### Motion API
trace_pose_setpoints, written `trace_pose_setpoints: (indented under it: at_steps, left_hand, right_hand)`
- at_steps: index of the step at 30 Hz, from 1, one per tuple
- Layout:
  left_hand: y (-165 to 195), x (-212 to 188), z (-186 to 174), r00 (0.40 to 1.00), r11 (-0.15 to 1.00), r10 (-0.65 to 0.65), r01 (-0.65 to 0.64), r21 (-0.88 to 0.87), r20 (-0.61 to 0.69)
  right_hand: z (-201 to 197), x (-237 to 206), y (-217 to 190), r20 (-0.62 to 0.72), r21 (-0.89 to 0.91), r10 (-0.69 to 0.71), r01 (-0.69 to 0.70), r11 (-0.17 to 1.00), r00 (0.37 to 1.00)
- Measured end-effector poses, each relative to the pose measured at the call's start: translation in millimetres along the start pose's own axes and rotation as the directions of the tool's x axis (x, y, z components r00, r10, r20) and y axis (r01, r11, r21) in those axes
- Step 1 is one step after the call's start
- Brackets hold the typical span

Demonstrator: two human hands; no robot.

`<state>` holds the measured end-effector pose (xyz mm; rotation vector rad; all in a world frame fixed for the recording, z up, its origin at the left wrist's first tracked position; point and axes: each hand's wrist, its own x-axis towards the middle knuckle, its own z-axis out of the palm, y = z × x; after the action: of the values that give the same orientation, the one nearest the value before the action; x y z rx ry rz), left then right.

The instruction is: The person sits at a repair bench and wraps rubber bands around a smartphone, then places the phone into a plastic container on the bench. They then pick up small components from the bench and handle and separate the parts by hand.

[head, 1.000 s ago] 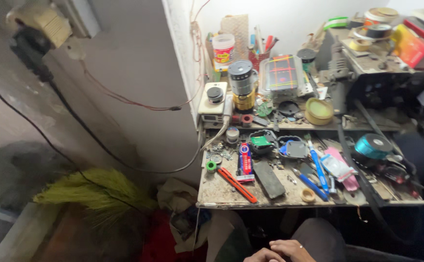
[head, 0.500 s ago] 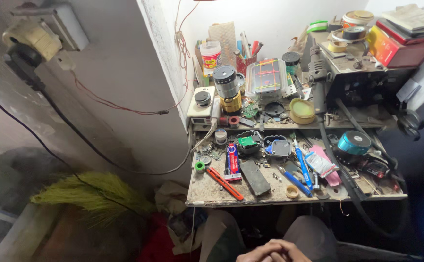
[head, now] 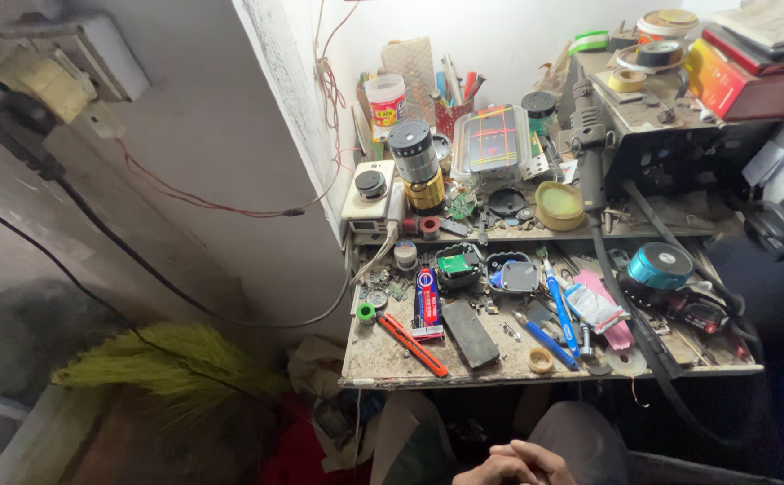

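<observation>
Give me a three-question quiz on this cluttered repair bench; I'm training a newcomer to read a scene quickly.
1. True or false: the person's hands are holding the orange utility knife.
2. Which lies nearest the front edge of the lower shelf? A) teal round speaker B) orange utility knife C) yellow round tin
3. What leans low against the wall, left of the bench?

Key:
1. False: both hands rest together at the bottom of the view, off the bench, holding nothing visible.
2. B.
3. A green broom.
</observation>
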<state>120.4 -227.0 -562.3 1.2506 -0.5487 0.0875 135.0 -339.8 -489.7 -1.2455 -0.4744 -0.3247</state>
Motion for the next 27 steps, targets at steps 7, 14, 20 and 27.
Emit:
trace_pose_setpoints:
  at_steps: [7,14,20,27]
  left_hand:
    - [0.2,3.1,6.3,1.0,0.999,0.013,-0.013,-0.04,-0.007]
    - [3.6,8.5,6.8,1.0,0.997,0.02,-0.021,-0.068,-0.009]
    - [8.4,9.1,3.6,0.999,0.996,0.032,-0.034,-0.084,-0.03]
    - [11.7,-0.4,-1.6,0.992,0.992,0.043,-0.057,-0.116,-0.12]
  right_hand:
    - [17.1,3.3,5.3,-0.018,0.144,-0.058,0.06,0.988,0.998]
    - [19.3,10.3,8.3,-0.021,0.116,-0.076,0.077,0.99,0.997]
    - [16.8,6.6,11.1,-0.007,0.056,-0.051,0.051,0.997,0.999]
    - [6.0,0.4,3.9,0.033,-0.246,0.056,-0.046,0.968,0.998]
